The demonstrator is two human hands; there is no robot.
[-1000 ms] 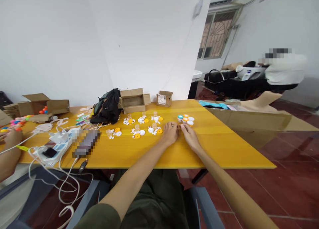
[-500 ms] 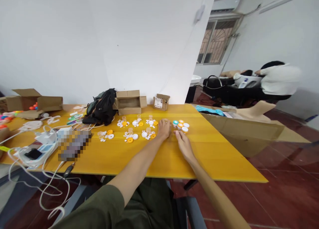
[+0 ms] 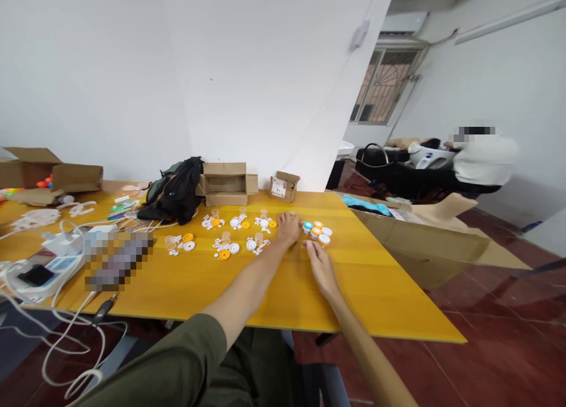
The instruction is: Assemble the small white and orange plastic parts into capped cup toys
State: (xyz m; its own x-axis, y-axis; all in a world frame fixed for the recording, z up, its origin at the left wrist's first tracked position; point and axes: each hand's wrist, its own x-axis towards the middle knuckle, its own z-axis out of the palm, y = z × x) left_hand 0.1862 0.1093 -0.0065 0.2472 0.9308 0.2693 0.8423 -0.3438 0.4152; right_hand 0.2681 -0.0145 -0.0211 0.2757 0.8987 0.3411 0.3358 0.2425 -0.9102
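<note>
Over the tabletop, just left of a cluster of small lidded jars, my left hand reaches down with its fingers bent and apart. Anything under its fingers is hidden. The jars have teal, orange and white lids. Close on their near side is my right hand, its fingers stretched out and nothing visible in them. To the left, in two rough rows, lie groups of clear cups, orange discs, white discs and small white pieces. My left forearm partly covers the nearest group on the right.
A black bag, an open cardboard box and a small box stand at the back. Cables and a white power strip fill the left. A large carton adjoins the table's right edge. Another person sits beyond it.
The view has shifted slightly, moving the table items left and down. My left hand has moved a little farther away from me, its fingers more spread. My right hand stays near the jars.
</note>
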